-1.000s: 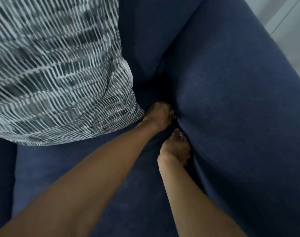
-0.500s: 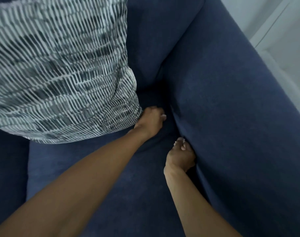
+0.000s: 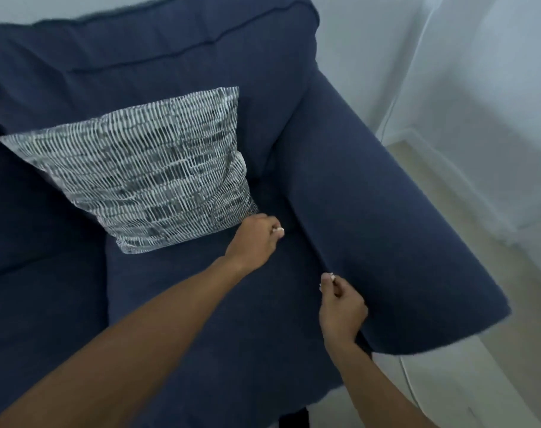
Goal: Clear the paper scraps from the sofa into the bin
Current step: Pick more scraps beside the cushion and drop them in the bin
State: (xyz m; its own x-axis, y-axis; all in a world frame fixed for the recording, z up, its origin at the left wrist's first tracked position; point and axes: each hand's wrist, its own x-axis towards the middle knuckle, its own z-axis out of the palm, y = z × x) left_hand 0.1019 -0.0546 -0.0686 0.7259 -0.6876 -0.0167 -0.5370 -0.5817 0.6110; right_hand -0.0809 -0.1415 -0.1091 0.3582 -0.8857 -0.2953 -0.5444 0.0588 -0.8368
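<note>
Fingers (image 3: 330, 281) of the right hand (image 3: 341, 307) are curled shut with the tips pinched together, right at the seam where the seat meets the sofa's (image 3: 201, 319) right armrest (image 3: 386, 211); something pale shows at the tips, though I cannot tell scrap from fingernail. Fingers of the left hand (image 3: 256, 239) are likewise closed into a loose fist on the seat, just beside the lower right corner of the patterned cushion (image 3: 145, 180), and whether they hold anything is hidden. No loose paper scraps are visible on the seat (any left are probably down in that seam or under the cushion). Scraps would be light, limp and easily crushed, so a fingertip pinch at an exposed edge should do. No bin is in view.
</note>
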